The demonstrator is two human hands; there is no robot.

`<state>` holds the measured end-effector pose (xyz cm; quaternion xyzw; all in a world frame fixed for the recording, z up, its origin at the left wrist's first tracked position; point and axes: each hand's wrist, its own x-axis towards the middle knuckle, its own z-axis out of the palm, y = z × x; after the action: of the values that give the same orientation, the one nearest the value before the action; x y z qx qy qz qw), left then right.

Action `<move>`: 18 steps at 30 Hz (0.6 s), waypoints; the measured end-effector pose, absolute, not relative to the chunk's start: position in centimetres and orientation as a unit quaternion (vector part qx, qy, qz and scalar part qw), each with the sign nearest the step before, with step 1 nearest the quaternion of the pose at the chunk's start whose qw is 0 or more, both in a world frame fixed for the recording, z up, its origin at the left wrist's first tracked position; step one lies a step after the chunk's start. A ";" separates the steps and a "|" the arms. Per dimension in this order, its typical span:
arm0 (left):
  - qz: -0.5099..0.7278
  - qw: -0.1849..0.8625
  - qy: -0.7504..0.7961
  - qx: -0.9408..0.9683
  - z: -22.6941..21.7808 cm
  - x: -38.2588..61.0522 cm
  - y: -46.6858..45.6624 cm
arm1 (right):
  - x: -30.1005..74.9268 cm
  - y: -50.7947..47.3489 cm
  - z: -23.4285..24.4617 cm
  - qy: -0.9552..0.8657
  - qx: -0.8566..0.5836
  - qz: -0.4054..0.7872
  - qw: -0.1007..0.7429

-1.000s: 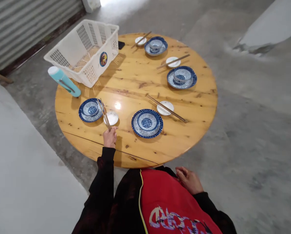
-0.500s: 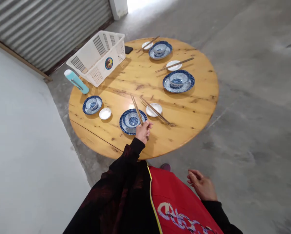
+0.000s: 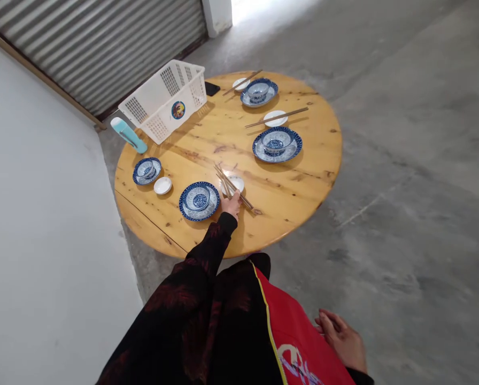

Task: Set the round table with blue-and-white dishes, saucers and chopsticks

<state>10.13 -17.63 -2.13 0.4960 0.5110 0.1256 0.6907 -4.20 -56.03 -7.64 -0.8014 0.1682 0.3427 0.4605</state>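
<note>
My left hand (image 3: 232, 205) reaches over the table's near side with its fingers closed on a pair of brown chopsticks (image 3: 226, 189). It is at the near edge of a small white dish (image 3: 237, 184), where another pair of chopsticks (image 3: 245, 201) lies slantwise. The two pairs overlap, so I cannot tell each stick apart. Just left of the hand is a blue-and-white plate (image 3: 185, 213) bearing a patterned bowl (image 3: 200, 200). Low at my right side hangs my right hand (image 3: 341, 337), fingers loosely curled and apart, with nothing visible in it.
On the round wooden table (image 3: 295, 198) stand a white plastic basket (image 3: 163, 115), a turquoise bottle (image 3: 129, 136) and a dark phone (image 3: 211, 89). Other settings include a plate (image 3: 277, 157), a small dish with chopsticks (image 3: 277, 118), and a small dish (image 3: 162, 185). A white wall (image 3: 55, 224) is at left.
My left hand has moved the chopsticks from over the near plate's right edge to the small white dish, beside the other pair. My view has shifted; my right hand still hangs low.
</note>
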 end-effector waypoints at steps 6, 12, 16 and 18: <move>0.143 0.713 0.519 0.449 -1.5 11.1 -17.6 | -0.4 -56.6 -7.5 0.132 -0.825 0.348 0.424; 0.130 0.736 0.517 0.418 -0.1 10.3 -17.7 | 5.8 -56.5 -7.2 0.119 -0.820 0.355 0.433; 0.108 0.743 0.497 0.435 0.2 8.8 -19.1 | 12.0 -54.2 -6.1 0.060 -0.826 0.351 0.436; 0.083 0.749 0.478 0.451 0.3 8.7 -20.4 | 15.4 -52.3 -5.2 0.016 -0.830 0.344 0.439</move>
<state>8.66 -20.38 0.34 0.4513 0.4780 0.0830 0.7490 15.45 -52.27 -5.18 -0.8297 0.0162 0.3443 0.4392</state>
